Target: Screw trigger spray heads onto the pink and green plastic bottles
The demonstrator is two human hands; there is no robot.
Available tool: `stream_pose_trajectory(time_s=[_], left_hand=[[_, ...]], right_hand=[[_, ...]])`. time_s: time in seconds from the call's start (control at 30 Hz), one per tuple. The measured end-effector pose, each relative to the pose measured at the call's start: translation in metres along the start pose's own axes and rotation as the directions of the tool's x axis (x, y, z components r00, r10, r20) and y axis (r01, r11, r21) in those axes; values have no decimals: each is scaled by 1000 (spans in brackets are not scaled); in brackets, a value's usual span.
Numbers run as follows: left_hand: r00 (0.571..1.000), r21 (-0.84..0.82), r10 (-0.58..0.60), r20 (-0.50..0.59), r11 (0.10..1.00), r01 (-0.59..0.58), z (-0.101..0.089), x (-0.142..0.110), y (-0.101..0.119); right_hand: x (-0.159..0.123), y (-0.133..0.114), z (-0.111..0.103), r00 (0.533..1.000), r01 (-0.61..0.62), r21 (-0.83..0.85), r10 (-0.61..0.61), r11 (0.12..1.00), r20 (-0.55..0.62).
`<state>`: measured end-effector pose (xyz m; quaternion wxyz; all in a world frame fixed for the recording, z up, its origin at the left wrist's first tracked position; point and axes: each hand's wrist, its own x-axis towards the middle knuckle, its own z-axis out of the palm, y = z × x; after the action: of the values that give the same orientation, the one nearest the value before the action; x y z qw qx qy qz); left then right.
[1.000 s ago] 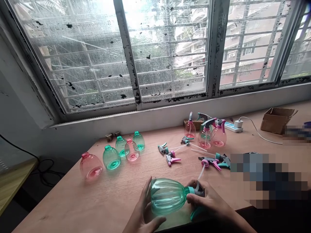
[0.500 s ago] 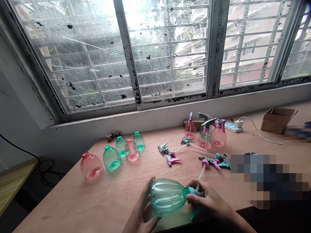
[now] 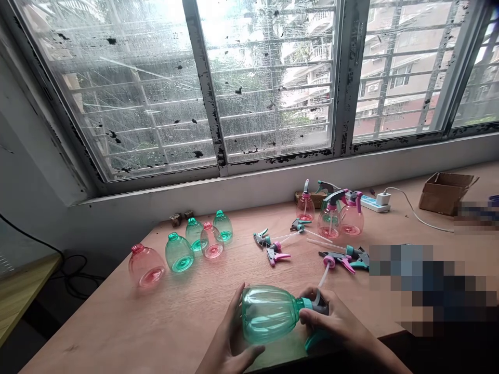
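Observation:
A clear green spray bottle [image 3: 268, 314] lies sideways above the table's front edge, its base towards the left. My right hand [image 3: 331, 317] is closed around the teal collar [image 3: 305, 304] and grey spray head [image 3: 320, 304] at the neck. Around the bottle's base, my left hand [image 3: 230, 332] is loosely cupped, its thumb stretched out just below the bottle and off its side. Whether its other fingers touch the base is partly hidden. Beyond my right hand lies a spray head with a pink collar [image 3: 329, 262], its white tube pointing towards me.
Several open green and pink bottles, including a pink bottle [image 3: 146, 267], stand at left. Loose spray heads, one grey and teal [image 3: 262, 239], lie mid-table. Bottles with heads fitted, one pink [image 3: 352, 218], stand behind, near a power strip [image 3: 374, 203] and cardboard box [image 3: 444, 195].
My left thumb has come away from the bottle and straightened, and that hand has loosened. The bottle looks slightly turned about its length. My right hand keeps its hold at the neck.

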<state>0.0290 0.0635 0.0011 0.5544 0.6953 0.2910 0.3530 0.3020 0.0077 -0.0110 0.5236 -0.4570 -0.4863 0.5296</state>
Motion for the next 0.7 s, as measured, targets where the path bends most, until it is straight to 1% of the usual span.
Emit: stream_pose_trajectory(time_s=[0.17,0.33,0.43,0.5,0.6,0.7], left_hand=[[999,10,8,33,1000,-8,-1,-2,1],[1000,-3,-30,-6,1000,30,-2,-2,4],[999,-51,-45,14,998,45,0,-1,7],[999,-79,-32,31,996,34,2,-1,8],[999,-66,1,35,998,1,4,-2,6],[999,-80,9,52,997,-5,4,-2,5]], right_hand=[[-2,-3,1,1000,-5,-12,5,1000,4],[-3,-3,1,1000,-13,-8,13,1000,0],[-1,-1,0,1000,-8,-7,8,1000,-1],[0,1,-1,1000,0,-10,0,1000,-1],[0,1,-1,1000,12,-9,-12,1000,2],[-1,0,0,1000,16,-10,-16,1000,7]])
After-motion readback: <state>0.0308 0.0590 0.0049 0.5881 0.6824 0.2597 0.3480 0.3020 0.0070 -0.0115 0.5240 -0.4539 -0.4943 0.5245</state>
